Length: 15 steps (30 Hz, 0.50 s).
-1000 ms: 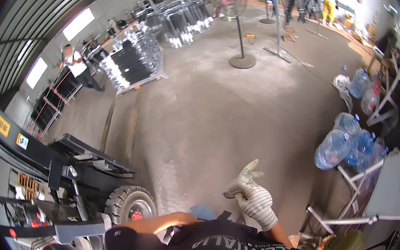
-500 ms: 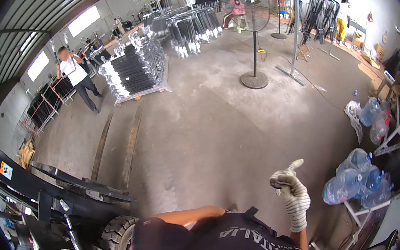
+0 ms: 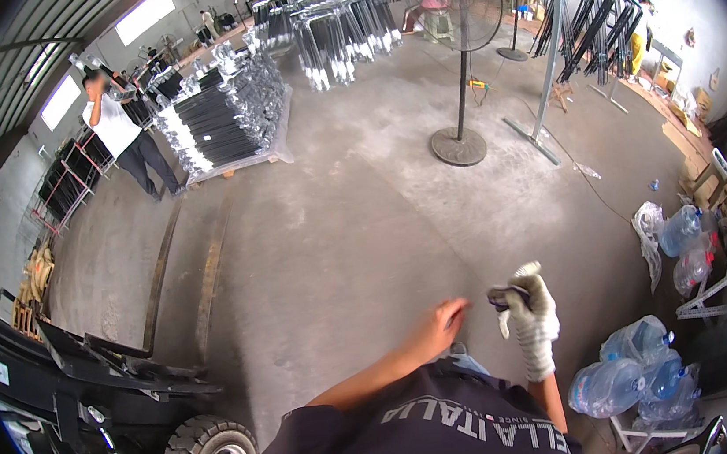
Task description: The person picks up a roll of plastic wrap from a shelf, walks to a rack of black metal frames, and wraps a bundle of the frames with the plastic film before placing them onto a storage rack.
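Resting at the curled fingers of the right hand [image 3: 529, 309], covered by a white striped knit glove [image 3: 538, 349], a small dark object [image 3: 500, 297] is pinched, seemingly for security. The bare left hand [image 3: 438, 327] is held nearby, blurred, fingers half-curled; whether anything is gripped cannot be determined. Translucent blue plastic bottles [image 3: 609, 387] are clustered, perhaps for tidiness.

The bare left hand [image 3: 440, 326], earlier hidden, has come into view at five o'clock, near the gloved right hand [image 3: 533, 314]; at ten o'clock, the white-shirted person [image 3: 116, 129] has stepped nearer.
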Available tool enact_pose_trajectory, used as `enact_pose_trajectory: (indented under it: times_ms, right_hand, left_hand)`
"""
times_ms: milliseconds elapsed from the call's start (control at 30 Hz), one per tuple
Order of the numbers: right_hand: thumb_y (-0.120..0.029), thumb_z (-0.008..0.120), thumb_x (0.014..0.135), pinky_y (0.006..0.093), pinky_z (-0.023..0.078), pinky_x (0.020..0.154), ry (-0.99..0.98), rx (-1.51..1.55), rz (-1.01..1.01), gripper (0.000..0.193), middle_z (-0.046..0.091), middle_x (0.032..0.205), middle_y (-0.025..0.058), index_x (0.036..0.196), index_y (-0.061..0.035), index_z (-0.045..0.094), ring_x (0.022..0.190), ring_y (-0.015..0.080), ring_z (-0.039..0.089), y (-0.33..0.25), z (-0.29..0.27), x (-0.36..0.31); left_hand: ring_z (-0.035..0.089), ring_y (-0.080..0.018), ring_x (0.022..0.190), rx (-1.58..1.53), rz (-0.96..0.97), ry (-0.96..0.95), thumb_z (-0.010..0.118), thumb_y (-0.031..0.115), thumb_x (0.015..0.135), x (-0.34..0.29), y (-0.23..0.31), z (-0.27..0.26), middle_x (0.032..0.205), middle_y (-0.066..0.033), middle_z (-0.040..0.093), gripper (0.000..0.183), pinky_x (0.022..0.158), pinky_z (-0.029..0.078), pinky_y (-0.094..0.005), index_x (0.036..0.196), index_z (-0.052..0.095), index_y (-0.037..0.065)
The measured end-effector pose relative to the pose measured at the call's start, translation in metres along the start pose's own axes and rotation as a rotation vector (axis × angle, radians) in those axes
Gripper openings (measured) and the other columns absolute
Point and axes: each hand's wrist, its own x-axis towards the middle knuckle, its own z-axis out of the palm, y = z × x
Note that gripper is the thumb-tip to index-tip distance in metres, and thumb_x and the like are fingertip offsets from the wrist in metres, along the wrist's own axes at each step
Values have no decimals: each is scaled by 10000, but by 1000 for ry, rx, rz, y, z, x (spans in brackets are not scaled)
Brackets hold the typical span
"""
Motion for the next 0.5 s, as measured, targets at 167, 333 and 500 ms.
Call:
enact_pose_trajectory:
  times_ms: [167, 333, 500]
  right_hand:
    - [-102, 612, 783, 268, 472, 528, -140, -303, -69, 120, 607, 655, 57, 839, -76, 509, 539, 139, 597, 2, 21, 107]
    - [-211, 571, 809, 258, 438, 548, -280, -198, 97, 141, 594, 641, 49, 830, -75, 540, 573, 137, 573, 10, 43, 191]
    - [-62, 578, 786, 233, 459, 543, -367, -136, -53, 37, 608, 630, 58, 804, -32, 567, 544, 115, 581, 44, 80, 259]
  left_hand:
    - [560, -252, 831, -18, 356, 412, 514, -7, 794, 114, 55, -7, 909, -112, 563, 168, 723, 455, -316, 949, 574, 20]
    - [553, -298, 748, 169, 221, 535, 520, -30, 754, 180, 28, -4, 852, -136, 550, 181, 650, 451, -355, 929, 520, 16]
    - [562, -349, 738, 403, -95, 364, 504, -28, 708, 226, -36, -6, 800, -182, 563, 192, 612, 462, -403, 895, 502, 17]
